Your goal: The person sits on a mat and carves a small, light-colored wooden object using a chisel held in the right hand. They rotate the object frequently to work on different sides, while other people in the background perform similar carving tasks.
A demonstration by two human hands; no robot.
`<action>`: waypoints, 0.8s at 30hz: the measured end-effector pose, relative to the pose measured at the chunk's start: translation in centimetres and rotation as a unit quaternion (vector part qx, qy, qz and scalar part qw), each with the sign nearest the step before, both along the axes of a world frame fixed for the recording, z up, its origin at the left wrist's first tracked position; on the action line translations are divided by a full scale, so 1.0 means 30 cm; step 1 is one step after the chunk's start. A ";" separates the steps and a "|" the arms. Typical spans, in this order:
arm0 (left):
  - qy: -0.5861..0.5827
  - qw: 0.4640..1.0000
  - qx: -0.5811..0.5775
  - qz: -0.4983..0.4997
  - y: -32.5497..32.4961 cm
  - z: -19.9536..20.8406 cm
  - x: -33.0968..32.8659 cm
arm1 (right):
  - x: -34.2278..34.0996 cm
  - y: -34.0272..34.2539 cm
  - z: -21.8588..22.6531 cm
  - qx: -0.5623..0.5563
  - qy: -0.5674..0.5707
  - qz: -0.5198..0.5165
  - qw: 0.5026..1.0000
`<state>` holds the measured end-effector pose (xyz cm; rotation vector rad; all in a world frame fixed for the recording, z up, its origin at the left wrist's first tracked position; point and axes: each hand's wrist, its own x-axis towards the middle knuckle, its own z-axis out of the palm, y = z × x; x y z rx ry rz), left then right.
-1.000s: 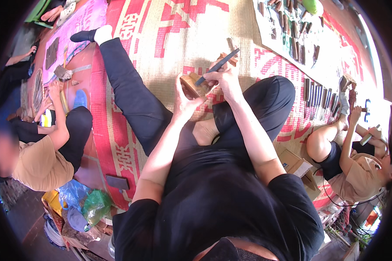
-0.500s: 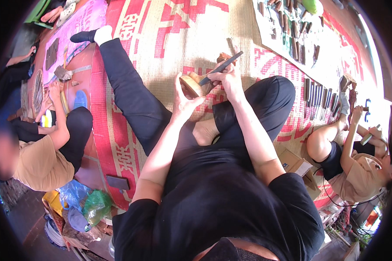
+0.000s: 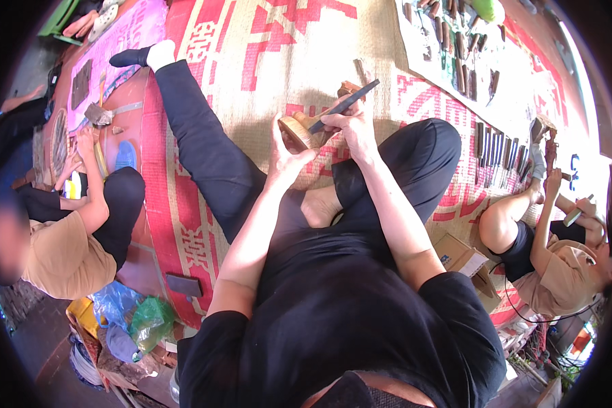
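Left hand [image 3: 285, 155] grips a wooden piece [image 3: 295, 129] above the patterned mat [image 3: 313, 54]; right hand [image 3: 353, 129] grasps a dark flat tool [image 3: 362, 92] at it. Tool row [image 3: 498, 149] lies beside the right knee. Cardboard box [image 3: 455, 254], contents not discernible, sits near the right elbow.

Shows smooth, faintly satiny wood in the yellow-brown rounded piece [image 3: 302, 128]. Looks matt, perhaps metal, along the flat dark-grey bar [image 3: 352, 102] (too small to be sure). Has a rough, woven-straw texture across the red-and-cream patterned mat [image 3: 313, 68]. Drapes as matt cloth in the long black trousers [image 3: 207, 139]. Appears thin, crinkled and glossy in the translucent green plastic bag [image 3: 149, 321]; reads as dull cardboard in the brown box [image 3: 457, 256].
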<state>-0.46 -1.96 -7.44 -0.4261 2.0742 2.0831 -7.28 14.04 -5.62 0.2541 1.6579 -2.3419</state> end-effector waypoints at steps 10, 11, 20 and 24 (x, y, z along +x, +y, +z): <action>0.007 1.000 -0.007 0.005 0.005 0.019 -0.004 | 0.006 0.002 0.021 0.007 -0.003 -0.035 0.999; 0.001 1.000 -0.006 0.005 0.001 0.019 -0.003 | 0.008 0.004 0.022 -0.004 -0.003 -0.018 1.000; 0.004 1.000 -0.006 0.011 0.001 0.017 -0.007 | 0.011 0.007 0.009 0.012 -0.006 -0.025 1.000; 0.016 1.000 0.017 0.006 -0.005 0.013 -0.008 | 0.024 -0.003 0.025 -0.017 -0.019 -0.002 1.000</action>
